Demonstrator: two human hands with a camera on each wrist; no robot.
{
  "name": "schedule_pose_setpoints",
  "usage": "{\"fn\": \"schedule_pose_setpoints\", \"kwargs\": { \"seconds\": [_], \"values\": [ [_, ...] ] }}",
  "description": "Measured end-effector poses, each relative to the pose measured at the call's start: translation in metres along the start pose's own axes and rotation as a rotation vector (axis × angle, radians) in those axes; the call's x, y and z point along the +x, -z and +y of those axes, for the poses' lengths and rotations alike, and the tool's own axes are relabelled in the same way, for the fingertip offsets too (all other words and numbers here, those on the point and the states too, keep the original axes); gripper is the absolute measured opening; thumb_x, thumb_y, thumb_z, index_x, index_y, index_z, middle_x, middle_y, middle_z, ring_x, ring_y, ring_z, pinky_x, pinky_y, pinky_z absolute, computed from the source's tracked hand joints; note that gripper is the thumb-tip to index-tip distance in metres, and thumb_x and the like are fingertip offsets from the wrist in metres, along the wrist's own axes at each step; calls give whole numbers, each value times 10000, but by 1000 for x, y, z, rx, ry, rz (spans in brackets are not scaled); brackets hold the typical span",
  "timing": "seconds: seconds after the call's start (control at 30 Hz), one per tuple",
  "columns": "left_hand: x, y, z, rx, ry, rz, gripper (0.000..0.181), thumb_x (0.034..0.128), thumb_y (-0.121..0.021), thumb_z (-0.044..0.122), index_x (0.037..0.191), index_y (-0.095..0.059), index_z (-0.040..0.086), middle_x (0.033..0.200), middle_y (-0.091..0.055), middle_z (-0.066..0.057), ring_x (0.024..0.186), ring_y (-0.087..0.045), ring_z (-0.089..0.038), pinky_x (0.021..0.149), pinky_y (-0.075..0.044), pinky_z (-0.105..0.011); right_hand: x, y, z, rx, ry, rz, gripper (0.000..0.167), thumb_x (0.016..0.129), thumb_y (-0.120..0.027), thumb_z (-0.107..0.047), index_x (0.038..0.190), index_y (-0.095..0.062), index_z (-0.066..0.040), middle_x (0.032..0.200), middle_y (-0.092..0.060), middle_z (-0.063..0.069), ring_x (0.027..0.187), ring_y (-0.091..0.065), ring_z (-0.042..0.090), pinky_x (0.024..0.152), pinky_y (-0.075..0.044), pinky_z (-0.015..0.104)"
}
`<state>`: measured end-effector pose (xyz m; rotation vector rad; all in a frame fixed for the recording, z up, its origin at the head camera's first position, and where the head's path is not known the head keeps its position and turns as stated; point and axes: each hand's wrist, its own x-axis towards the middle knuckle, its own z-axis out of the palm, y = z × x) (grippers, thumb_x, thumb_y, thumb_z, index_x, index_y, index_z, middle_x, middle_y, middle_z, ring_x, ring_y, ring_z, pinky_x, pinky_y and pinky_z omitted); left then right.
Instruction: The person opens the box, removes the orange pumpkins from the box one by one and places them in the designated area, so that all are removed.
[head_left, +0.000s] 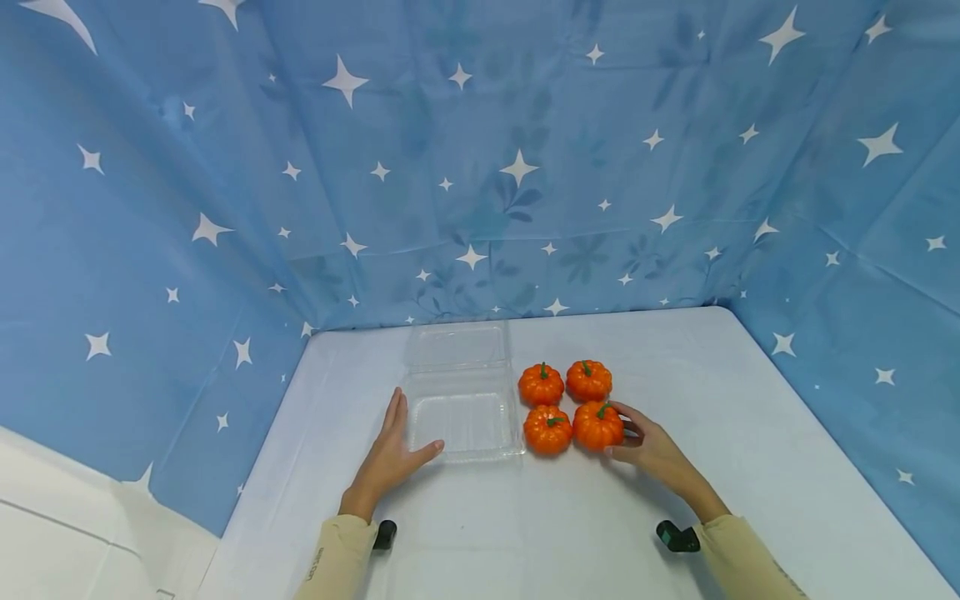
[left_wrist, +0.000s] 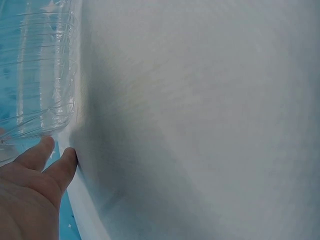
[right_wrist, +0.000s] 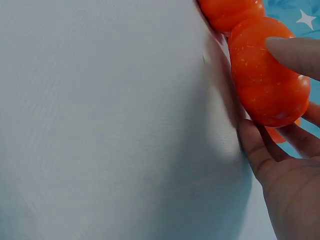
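A clear plastic clamshell box (head_left: 461,417) lies on the table with its lid (head_left: 457,346) folded back. My left hand (head_left: 386,462) is at the box's left front corner, thumb spread and fingers straight; contact with the box is hard to tell. Right of the box, small orange pumpkins with green stems form a two-by-two group: back left (head_left: 541,384), back right (head_left: 588,380), front left (head_left: 547,430) and front right (head_left: 597,427). My right hand (head_left: 656,454) grips the front right pumpkin from its right side. In the right wrist view, the thumb overlaps that pumpkin (right_wrist: 267,75).
A white cloth covers the table (head_left: 480,525). Behind it and at both sides hangs a blue curtain (head_left: 480,167) with white stars. Dark devices (head_left: 677,537) sit at both wrists. A white surface (head_left: 67,517) shows at the lower left.
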<state>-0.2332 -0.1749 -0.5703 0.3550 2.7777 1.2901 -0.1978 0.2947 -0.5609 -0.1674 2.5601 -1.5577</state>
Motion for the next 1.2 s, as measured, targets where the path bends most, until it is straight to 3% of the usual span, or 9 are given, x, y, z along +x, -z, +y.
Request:
{"fn": "schedule_pose_setpoints", "kwargs": {
  "seconds": [0.27,0.47,0.73,1.07,1.2],
  "values": [
    [-1,1,0,-1,-6,7,1250,913,-794,589,1713,-15,27,1796,78,-74,1629,-67,-347,1251,-225,-634,5,-5,5,-35,-11,33,841,941,-821,-166,1633,-377,10,1612,-391,348,1370,-521,530,1123,-454,607],
    [0,1,0,-2,-11,3,1250,920,-783,597,1714,-2,30,1795,86,-91,1630,-68,-352,1248,-230,-637,7,-7,10,-31,39,60,840,929,-821,-124,1621,-375,43,1566,-435,368,1312,-565,518,1097,-480,605],
    [-1,1,2,-14,-20,6,1261,914,-797,588,1717,8,44,1794,103,-82,1631,-48,-350,1248,-217,-647,4,-8,10,-31,77,73,833,917,-813,-80,1611,-374,61,1520,-492,349,1287,-586,473,1066,-523,510],
    [3,6,4,6,-28,30,1191,959,-755,564,1716,-5,32,1786,66,-170,1625,-48,-398,1236,-214,-675,1,-7,9,-10,90,72,833,925,-819,-97,1616,-375,44,1555,-473,327,1291,-587,445,1080,-500,576],
    [6,13,8,24,-15,36,1166,975,-727,582,1723,-1,60,1788,86,-140,1625,-52,-401,1236,-212,-680,1,-5,6,-27,57,55,872,940,-818,-161,1646,-334,8,1596,-420,322,1307,-570,460,1089,-493,590]
  ]
}}
